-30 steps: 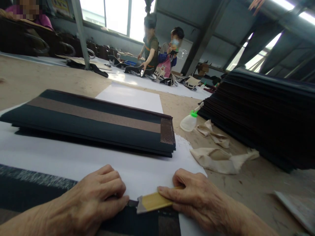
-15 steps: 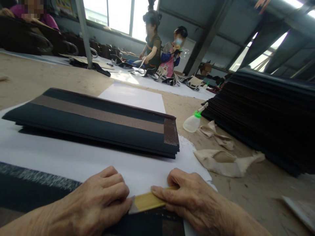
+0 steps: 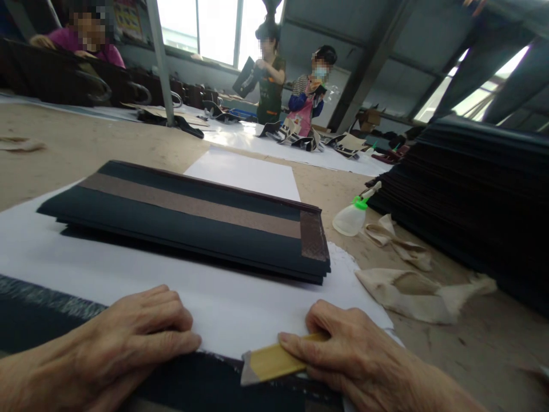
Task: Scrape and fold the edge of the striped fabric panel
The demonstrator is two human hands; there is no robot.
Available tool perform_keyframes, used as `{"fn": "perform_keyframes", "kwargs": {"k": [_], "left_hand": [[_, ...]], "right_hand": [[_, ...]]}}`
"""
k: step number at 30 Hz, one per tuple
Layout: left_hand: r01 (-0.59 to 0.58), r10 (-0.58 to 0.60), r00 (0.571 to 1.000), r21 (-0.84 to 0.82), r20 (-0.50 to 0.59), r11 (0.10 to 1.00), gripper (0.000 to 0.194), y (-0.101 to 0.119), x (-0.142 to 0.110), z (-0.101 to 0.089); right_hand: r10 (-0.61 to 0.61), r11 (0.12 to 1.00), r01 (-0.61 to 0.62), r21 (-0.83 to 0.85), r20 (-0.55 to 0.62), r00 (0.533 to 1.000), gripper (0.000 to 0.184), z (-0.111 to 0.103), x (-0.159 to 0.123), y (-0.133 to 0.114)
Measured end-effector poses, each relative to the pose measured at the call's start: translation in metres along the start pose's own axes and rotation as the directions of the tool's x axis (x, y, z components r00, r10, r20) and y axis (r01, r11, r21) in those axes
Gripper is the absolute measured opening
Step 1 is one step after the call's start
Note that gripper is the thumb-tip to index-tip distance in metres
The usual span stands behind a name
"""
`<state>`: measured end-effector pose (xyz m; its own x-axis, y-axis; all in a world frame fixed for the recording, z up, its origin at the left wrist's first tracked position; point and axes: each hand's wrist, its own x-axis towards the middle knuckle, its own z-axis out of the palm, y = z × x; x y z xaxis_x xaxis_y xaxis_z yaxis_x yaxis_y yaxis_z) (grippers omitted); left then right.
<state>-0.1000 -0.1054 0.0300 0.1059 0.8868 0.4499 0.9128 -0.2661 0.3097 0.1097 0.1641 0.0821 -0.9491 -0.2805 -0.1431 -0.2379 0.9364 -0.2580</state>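
As a yellow scraper (image 3: 277, 361) extends leftward from the right hand (image 3: 360, 355) that grasps it, its grey tip lies at the far edge of a dark sheet (image 3: 201, 380), apart from the left hand (image 3: 141, 326). The scraper's long axis slants slightly toward the wearer; the sheet's runs crosswise beneath both hands. The right hand, holding the tool, is the nearer. The left, fingers curled, has its thumb at the sheet's edge; whether it pinches cannot be told. Counted outward: one scraper, one sheet under the hands, one low pile (image 3: 240, 246) beyond them on white paper (image 3: 249, 309), its layers too tight to number. Beyond the right hand, the desk (image 3: 484, 355) bears one squeeze bottle (image 3: 349, 221), two cloth scraps (image 3: 446, 303) and one tall stack (image 3: 463, 217). Three co-workers (image 3: 304, 100) appear farther off.
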Motion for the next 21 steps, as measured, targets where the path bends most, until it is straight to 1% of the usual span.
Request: {"fn": "perform_keyframes", "kwargs": {"k": [2, 5, 6, 9, 12, 15, 18, 21], "left_hand": [[0.001, 0.004, 0.997, -0.073, 0.075, 0.997, 0.044, -0.003, 0.001, -0.004], [-0.018, 0.026, 0.995, -0.079, 0.096, 0.997, 0.045, -0.002, 0.006, -0.009], [-0.024, 0.031, 0.996, -0.078, 0.09, 0.997, 0.045, -0.001, 0.008, -0.01], [-0.055, 0.056, 0.998, -0.069, 0.016, 0.996, 0.047, 0.004, 0.013, -0.013], [-0.08, 0.08, 0.996, -0.011, -0.035, 0.997, 0.045, 0.007, 0.016, -0.014], [-0.094, 0.095, 0.995, 0.04, -0.02, 0.995, 0.046, 0.007, 0.018, -0.016], [-0.112, 0.112, 0.994, 0.04, 0.008, 0.993, 0.046, 0.007, 0.018, -0.018], [-0.121, 0.121, 0.993, 0.05, 0.0, 0.991, 0.044, 0.007, 0.016, -0.018]], "right_hand": [[0.0, 1.0, 0.0, -0.006, 0.013, 1.0, 0.035, 0.0, 0.004, -0.001], [-0.014, 1.0, 0.014, -0.027, -0.003, 1.0, 0.033, 0.001, 0.011, -0.003], [-0.019, 0.999, 0.019, -0.027, -0.013, 1.0, 0.034, 0.001, 0.013, -0.003], [-0.04, 0.999, 0.039, -0.009, -0.026, 0.999, 0.034, 0.001, 0.02, -0.005], [-0.036, 0.999, 0.036, -0.006, -0.014, 0.999, 0.034, 0.001, 0.026, -0.007], [-0.03, 0.999, 0.03, -0.013, 0.004, 1.0, 0.035, -0.001, 0.031, -0.01], [-0.028, 0.999, 0.028, -0.015, 0.016, 0.999, 0.036, -0.001, 0.036, -0.012], [-0.042, 0.999, 0.042, -0.014, 0.007, 0.999, 0.035, 0.0, 0.041, -0.014]]}}
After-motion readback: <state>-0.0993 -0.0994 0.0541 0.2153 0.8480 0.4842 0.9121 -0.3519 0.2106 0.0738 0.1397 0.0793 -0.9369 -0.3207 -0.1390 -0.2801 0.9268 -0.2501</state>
